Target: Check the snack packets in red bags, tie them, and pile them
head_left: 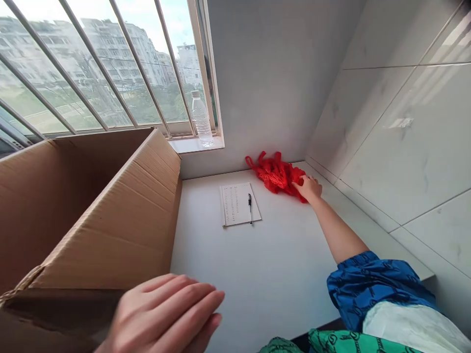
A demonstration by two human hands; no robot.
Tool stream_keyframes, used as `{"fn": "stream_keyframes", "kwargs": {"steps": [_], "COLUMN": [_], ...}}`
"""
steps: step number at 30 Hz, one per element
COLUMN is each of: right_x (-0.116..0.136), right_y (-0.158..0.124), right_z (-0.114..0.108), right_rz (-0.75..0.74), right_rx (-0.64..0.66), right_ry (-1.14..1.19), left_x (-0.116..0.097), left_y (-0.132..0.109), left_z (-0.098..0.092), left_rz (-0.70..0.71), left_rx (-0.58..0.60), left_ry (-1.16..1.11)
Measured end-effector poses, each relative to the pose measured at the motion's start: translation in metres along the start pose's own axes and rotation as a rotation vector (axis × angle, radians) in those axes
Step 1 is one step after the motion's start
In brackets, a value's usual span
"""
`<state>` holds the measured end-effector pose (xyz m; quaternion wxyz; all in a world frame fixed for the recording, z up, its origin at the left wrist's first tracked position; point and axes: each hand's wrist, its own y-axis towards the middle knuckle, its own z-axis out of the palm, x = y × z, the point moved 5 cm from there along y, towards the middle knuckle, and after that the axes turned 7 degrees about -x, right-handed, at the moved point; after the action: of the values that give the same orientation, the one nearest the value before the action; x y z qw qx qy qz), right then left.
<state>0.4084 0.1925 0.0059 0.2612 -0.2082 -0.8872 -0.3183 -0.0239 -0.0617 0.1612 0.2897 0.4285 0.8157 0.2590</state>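
Note:
At the back of the white tabletop, my right hand (311, 189) is closed on the right end of a crumpled red plastic bag (274, 174). The bag lies bunched up, with loop-like handles sticking up at its left and top. My left hand (169, 314) is low in the foreground, in front of the cardboard box and apart from the bag. Its fingers are bent and held together, and nothing shows in them; the palm is hidden.
A large open cardboard box (136, 211) stands on the left. A notepad (233, 203) with a pen (250, 208) on it lies mid-table (217, 255). A clear water bottle (201, 120) stands on the sill by the barred window. Tiled wall (397, 132) borders the right.

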Motion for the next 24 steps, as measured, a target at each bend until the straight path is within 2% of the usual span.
{"fn": "stream_keyframes", "kwargs": {"steps": [1, 3, 6, 9, 10, 12, 15, 18, 20, 22, 24], "right_x": [-0.002, -0.008, -0.009, 0.016, 0.027, 0.052, 0.087, 0.112, 0.118, 0.118, 0.113], "right_y": [0.0, -0.002, -0.015, -0.041, -0.051, -0.071, -0.102, -0.13, -0.148, -0.162, -0.171], "right_z": [-0.002, -0.015, -0.053, -0.096, -0.105, -0.114, -0.108, -0.087, -0.067, -0.05, -0.04], "right_rz": [0.008, 0.027, -0.025, -0.211, -0.25, -0.27, -0.262, -0.263, -0.27, -0.308, -0.342], "right_rx": [0.006, -0.014, -0.118, -0.208, -0.178, -0.026, 0.228, 0.46, 0.589, 0.627, 0.562], "right_ry": [-0.003, -0.004, 0.055, 0.244, 0.307, 0.433, 0.63, 0.772, 0.776, 0.704, 0.624], "left_x": [-0.006, -0.006, 0.011, 0.032, 0.041, 0.06, 0.086, 0.104, 0.116, 0.131, 0.144], "left_y": [0.0, -0.007, -0.027, -0.041, -0.042, -0.04, -0.033, -0.027, -0.03, -0.039, -0.051], "left_z": [0.014, 0.036, 0.061, 0.08, 0.086, 0.101, 0.123, 0.141, 0.151, 0.158, 0.162], "left_rz": [0.087, 0.12, -0.008, -0.143, -0.215, -0.419, -0.681, -0.74, -0.78, -0.843, -0.902], "left_rx": [0.048, 0.057, 0.071, 0.119, 0.135, 0.16, 0.126, 0.059, 0.049, 0.049, 0.038], "left_ry": [0.019, 0.008, -0.041, -0.119, -0.163, -0.259, -0.366, -0.446, -0.463, -0.389, -0.269]}}
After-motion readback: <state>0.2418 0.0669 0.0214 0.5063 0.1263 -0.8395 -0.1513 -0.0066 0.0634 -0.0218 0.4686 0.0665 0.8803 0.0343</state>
